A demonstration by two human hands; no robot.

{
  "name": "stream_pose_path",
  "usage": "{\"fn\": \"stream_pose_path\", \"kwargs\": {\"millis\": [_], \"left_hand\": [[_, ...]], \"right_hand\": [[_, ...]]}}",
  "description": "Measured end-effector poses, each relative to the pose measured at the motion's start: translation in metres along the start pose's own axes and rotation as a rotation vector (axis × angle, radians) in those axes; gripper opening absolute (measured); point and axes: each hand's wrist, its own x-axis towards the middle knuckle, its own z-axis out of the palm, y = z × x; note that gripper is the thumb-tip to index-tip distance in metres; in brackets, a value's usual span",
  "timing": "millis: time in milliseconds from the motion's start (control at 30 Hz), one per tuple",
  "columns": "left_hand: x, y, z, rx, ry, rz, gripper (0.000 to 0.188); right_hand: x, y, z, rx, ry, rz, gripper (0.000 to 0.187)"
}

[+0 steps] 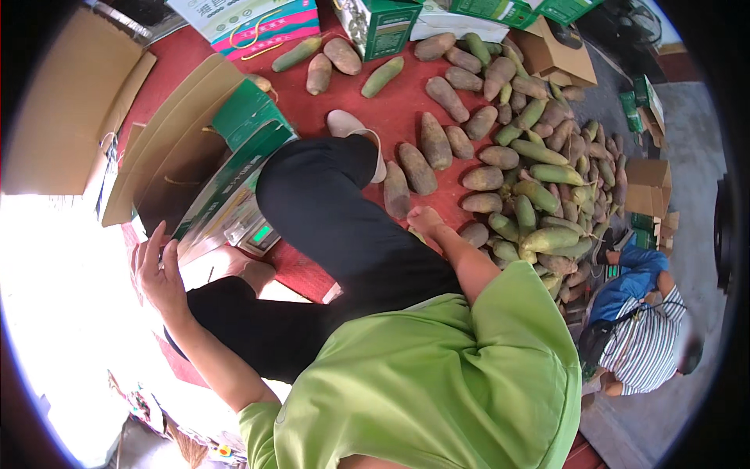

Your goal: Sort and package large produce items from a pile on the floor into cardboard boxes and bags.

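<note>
My left hand [160, 273] is raised at the near side of a tall open carton [226, 199], green and white with brown flaps. Its fingers are spread; whether they touch the carton's edge I cannot tell. Beside the carton is a scale [254, 237] with a lit green display. My right hand [426, 222] is low by my knee, close to a long brownish radish [397, 191]. Its fingertips are partly hidden, and nothing shows in its grasp. More brownish radishes [436, 141] lie just beyond it on the red floor covering [320, 117].
A big heap of green and brownish radishes [547, 176] fills the right side. Printed gift cartons [383, 31] stand at the back, and a brown carton [78, 102] at the left. A person in a striped shirt [644, 344] crouches beyond the heap. A white shoe [348, 125] is near the middle.
</note>
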Motion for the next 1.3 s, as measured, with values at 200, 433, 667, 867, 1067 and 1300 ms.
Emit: {"fn": "stream_pose_path", "kwargs": {"millis": [200,433,667,867,1067,1300], "left_hand": [[0.000,0.006,0.000,-0.095,0.090,0.037,0.025],[0.002,0.007,-0.001,-0.038,0.100,0.054,0.024],[0.002,0.002,0.001,0.019,0.101,0.074,0.023],[0.002,0.004,-0.001,0.046,-0.003,-0.020,0.026],[0.002,0.003,0.001,0.038,0.006,-0.004,0.026],[0.002,0.002,-0.001,0.014,0.022,0.008,0.027]], "right_hand": [[0.001,0.004,0.005,0.031,0.062,-0.005,0.024],[0.000,0.004,0.004,0.078,-0.002,0.060,0.025],[-0.001,-0.001,0.003,0.095,0.012,0.076,0.026],[0.006,0.010,0.007,0.054,-0.007,0.108,0.024],[0.006,0.010,0.006,0.117,-0.006,0.082,0.023],[0.004,-0.004,0.003,0.006,0.024,0.014,0.022]]}}
